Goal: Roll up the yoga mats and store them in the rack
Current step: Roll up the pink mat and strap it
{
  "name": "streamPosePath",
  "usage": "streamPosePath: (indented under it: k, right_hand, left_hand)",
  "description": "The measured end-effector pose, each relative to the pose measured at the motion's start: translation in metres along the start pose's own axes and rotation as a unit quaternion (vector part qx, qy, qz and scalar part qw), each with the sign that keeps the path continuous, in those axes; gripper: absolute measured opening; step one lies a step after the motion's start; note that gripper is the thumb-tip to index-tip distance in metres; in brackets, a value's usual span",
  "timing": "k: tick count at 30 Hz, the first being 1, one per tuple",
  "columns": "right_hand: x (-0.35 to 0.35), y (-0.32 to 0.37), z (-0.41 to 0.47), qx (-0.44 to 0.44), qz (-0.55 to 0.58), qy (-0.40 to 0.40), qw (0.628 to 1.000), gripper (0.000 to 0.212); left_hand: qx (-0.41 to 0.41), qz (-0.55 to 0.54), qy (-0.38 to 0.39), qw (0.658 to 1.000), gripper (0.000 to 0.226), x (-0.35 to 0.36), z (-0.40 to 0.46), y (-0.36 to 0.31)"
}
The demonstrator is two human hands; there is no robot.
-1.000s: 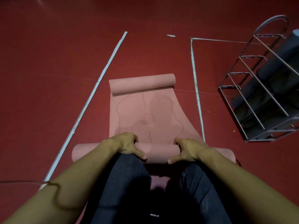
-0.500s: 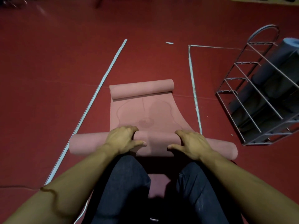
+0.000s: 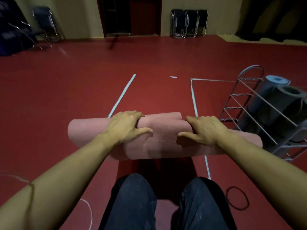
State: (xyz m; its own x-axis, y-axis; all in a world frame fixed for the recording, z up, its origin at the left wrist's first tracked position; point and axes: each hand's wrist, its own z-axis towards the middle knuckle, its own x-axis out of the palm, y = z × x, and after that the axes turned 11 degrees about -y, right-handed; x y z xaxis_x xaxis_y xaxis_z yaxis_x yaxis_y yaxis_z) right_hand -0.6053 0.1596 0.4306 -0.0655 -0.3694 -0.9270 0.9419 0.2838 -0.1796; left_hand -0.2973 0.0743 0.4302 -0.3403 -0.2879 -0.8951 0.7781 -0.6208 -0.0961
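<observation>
Pink mat (image 3: 162, 138) gripped by both hands, rolled

Dim indoor lighting; red floor (image 3: 149, 63) brightest at centre, corners dark. Wide-angle bending at edges; slight motion blur throughout.

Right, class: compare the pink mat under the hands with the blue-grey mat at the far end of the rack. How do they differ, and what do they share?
The pink mat lies on the red floor; the blue-grey mat sits in the wire rack.
The left hand and right hand press on the pink mat; nothing touches the blue-grey mat.
The pink roll looks loose and dented; the blue-grey one looks evenly round.
Both are rolled up.
</observation>
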Motion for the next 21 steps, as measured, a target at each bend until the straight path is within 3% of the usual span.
streamPosePath:
  k: [6,11,16,21]
  right_hand:
    - [-0.08,-0.002,0.007,-0.01,-0.021,-0.03,0.999,0.072]
    - [-0.117,0.001,0.003,-0.018,-0.017,-0.069,0.997,0.082]
    - [-0.151,0.018,-0.007,-0.015,-0.005,-0.047,0.999,0.073]
    - [-0.163,0.04,-0.028,0.0,0.053,0.027,0.998,0.067]
  left_hand:
    - [-0.003,0.003,-0.031,1.0,0.068,-0.07,0.005,-0.016]
    - [-0.002,-0.002,-0.023,1.0,0.068,-0.115,-0.001,-0.027]
    - [0.0,-0.004,-0.006,1.0,0.071,-0.142,-0.015,-0.032]
    - [-0.016,-0.024,0.073,0.997,0.087,-0.146,-0.043,-0.033]
